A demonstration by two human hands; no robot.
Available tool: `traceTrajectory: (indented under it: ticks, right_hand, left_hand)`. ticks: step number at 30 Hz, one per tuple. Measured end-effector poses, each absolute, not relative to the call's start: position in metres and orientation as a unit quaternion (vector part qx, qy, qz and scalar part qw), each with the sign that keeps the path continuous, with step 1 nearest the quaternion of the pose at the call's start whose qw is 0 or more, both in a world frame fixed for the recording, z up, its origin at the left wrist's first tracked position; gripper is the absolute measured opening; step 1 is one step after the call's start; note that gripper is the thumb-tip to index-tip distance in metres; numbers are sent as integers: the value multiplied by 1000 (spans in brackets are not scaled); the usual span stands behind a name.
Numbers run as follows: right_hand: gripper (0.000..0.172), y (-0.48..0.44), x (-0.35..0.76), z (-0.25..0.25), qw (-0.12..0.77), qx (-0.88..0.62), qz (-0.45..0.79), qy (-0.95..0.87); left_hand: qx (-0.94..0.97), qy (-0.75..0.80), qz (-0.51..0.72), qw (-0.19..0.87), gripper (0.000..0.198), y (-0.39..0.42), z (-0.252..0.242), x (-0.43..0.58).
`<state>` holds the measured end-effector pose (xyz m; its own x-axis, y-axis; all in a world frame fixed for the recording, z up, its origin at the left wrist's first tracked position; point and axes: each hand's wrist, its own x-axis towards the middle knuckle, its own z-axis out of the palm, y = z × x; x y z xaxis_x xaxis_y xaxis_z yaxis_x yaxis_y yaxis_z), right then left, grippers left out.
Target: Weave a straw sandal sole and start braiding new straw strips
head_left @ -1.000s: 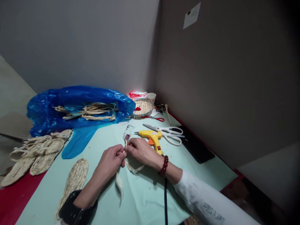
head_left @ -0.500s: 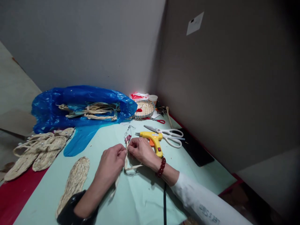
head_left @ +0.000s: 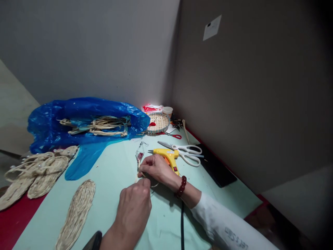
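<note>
A pale fibre strand [head_left: 138,164] runs from a small dark-red clip [head_left: 140,156] with wire on the table down to my fingers. My right hand [head_left: 158,170] is closed in a pinch on the strand just below the clip. My left hand [head_left: 134,208] is curled closed nearer to me, its knuckles up and fingertips mostly hidden; strand shows right beside it. A woven straw sole [head_left: 76,213] lies flat to the left. Beyond my right hand lie a yellow glue gun [head_left: 168,156] and white-handled scissors [head_left: 191,152].
A blue plastic bag [head_left: 85,104] holding bundled fibre strands [head_left: 109,125] lies at the back. Finished woven sandals [head_left: 44,170] sit at the left edge. A black phone-like slab [head_left: 218,170], a round basket [head_left: 158,123], a paper cup [head_left: 168,111] and red-handled scissors [head_left: 175,136] are on the right and back.
My left hand has moved toward me and right, turning its knuckles up. My right hand stays near the clip, slightly lower. The view has shifted a little.
</note>
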<state>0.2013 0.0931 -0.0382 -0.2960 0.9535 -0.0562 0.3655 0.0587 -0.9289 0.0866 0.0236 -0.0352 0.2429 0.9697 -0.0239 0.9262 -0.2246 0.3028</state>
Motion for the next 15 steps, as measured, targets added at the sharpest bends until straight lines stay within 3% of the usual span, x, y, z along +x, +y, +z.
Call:
traceTrajectory:
  ticks: [8,15]
  right_hand:
    - [13,94,200,-44,313,-501,488,-642]
    - [20,91,201,-37,287,-499,450,-683]
  left_hand:
    - [663,669,240,235,28,64,-22,50]
    - [572,645,184,472,28,83,-46,50]
